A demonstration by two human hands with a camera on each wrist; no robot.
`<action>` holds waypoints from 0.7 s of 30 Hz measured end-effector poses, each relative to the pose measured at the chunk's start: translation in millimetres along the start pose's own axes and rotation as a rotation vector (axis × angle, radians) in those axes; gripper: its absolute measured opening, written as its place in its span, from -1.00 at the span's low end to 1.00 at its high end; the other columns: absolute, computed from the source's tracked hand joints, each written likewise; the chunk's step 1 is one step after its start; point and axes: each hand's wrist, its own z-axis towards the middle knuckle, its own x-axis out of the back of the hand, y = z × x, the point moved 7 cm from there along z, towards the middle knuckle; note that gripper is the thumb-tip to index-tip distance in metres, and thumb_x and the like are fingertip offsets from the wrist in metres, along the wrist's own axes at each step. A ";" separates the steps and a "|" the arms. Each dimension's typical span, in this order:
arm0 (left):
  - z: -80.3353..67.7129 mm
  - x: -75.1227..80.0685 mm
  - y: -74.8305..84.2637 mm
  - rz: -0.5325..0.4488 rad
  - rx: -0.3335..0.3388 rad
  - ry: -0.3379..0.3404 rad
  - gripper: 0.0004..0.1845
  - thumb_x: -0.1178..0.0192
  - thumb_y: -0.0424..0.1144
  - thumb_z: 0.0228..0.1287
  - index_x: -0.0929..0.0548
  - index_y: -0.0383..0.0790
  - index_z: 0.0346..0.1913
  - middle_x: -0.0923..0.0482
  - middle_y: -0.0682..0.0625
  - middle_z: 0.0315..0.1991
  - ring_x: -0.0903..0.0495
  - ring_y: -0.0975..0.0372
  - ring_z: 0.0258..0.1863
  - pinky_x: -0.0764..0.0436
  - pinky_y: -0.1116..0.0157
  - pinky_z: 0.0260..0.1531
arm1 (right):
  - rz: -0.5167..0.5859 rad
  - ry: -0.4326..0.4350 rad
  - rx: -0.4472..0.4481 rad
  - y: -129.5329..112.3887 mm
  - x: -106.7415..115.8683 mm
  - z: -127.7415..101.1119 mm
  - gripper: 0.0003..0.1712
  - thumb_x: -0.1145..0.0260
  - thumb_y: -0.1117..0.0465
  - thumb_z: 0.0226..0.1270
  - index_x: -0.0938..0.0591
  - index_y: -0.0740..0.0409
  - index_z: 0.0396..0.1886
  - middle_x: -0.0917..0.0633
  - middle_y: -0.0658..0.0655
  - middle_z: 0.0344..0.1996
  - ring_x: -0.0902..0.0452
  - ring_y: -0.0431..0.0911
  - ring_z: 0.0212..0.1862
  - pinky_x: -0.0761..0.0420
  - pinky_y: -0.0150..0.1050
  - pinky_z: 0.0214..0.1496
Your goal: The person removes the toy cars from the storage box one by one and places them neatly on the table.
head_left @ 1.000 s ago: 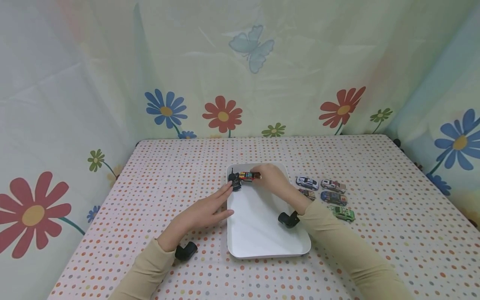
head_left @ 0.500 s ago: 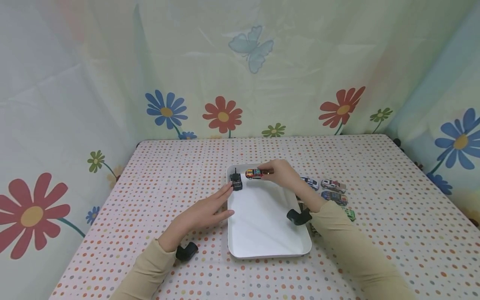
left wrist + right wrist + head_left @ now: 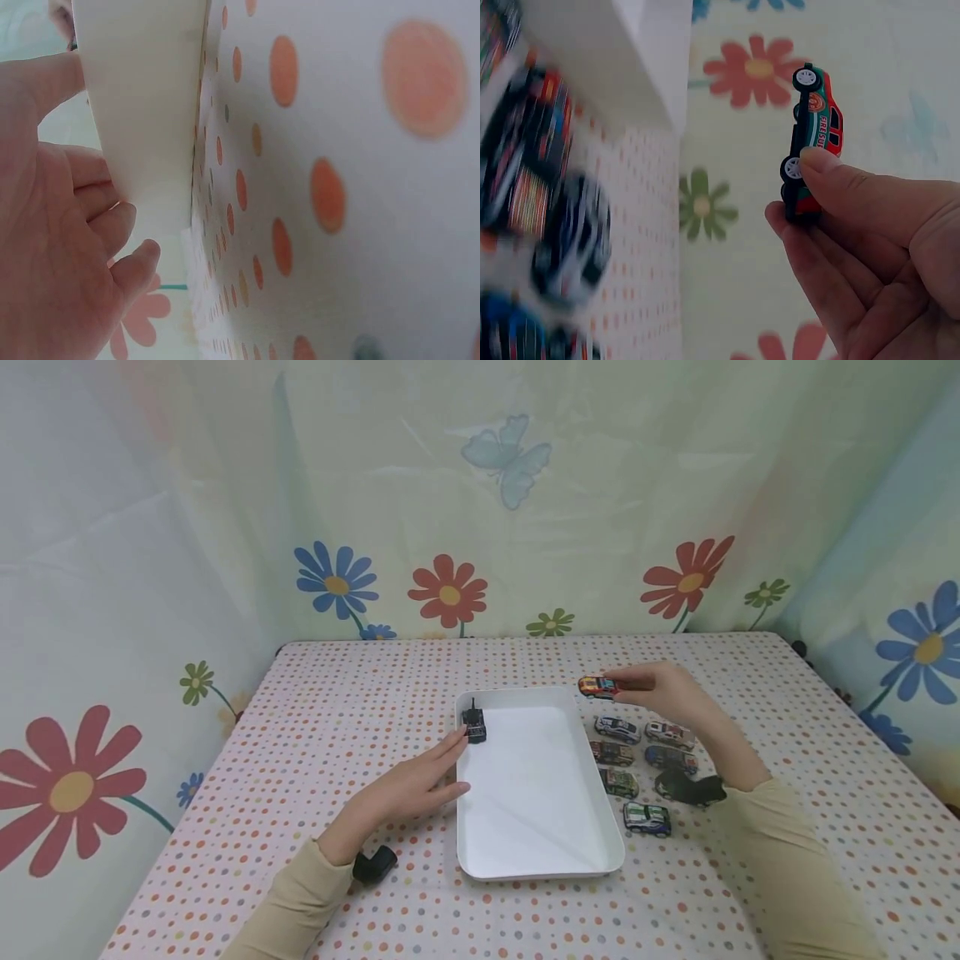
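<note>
In my right hand (image 3: 666, 693), thumb and fingertips pinch a red, yellow and teal toy car (image 3: 597, 687), raised beyond the tray's far right corner. The right wrist view shows the car (image 3: 832, 127) from its side, wheels to the left, with lettering on its door. My left hand (image 3: 412, 783) rests at the left rim of the white tray (image 3: 540, 863), fingers reaching over it. Its fingertips are by a small black toy vehicle (image 3: 474, 727) with a thin upright rod, in the tray's far left corner; contact there is unclear.
Right of the tray, several toy cars stand in loose columns, among them a white one (image 3: 617, 728), a blue one (image 3: 671, 759) and a green-and-white one (image 3: 647, 818). Black wrist cameras sit at both wrists. The dotted tablecloth (image 3: 375, 693) meets a flowered backdrop behind.
My right hand has carried the colourful toy car from beside the black toy vehicle up and right, out over the tray's far right corner. The left hand has stayed at the rim.
</note>
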 end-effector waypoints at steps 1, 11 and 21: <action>0.0 0.0 0.6 -0.003 0.000 0.000 -0.23 0.14 0.18 0.41 0.04 -0.21 0.47 0.30 0.08 0.48 0.12 0.24 0.40 -0.14 0.19 0.28 | 0.001 0.007 -0.010 10.8 7.2 -4.3 -0.47 -0.28 0.13 0.31 -0.50 0.30 0.20 -0.55 0.38 0.04 -0.49 0.21 0.03 -0.49 0.12 -0.01; 0.2 -1.2 -0.8 -0.002 -0.009 0.013 -0.23 0.14 0.18 0.40 0.03 -0.22 0.47 0.30 0.08 0.48 0.11 0.23 0.40 -0.15 0.18 0.27 | -0.068 0.101 -0.105 124.3 48.8 -40.8 -0.38 -0.28 -0.11 0.25 -0.54 0.16 0.19 -0.57 0.33 0.02 -0.44 0.20 0.04 -0.47 0.26 -0.17; -0.6 -0.9 -0.5 -0.012 -0.007 0.012 -0.22 0.14 0.20 0.40 0.03 -0.20 0.48 0.30 0.09 0.48 0.10 0.22 0.39 -0.16 0.17 0.27 | -0.181 0.006 -0.184 128.2 54.9 -75.2 -0.41 -0.29 0.07 0.29 -0.49 0.48 0.12 -0.53 0.52 -0.04 -0.43 0.38 -0.05 -0.49 0.19 -0.20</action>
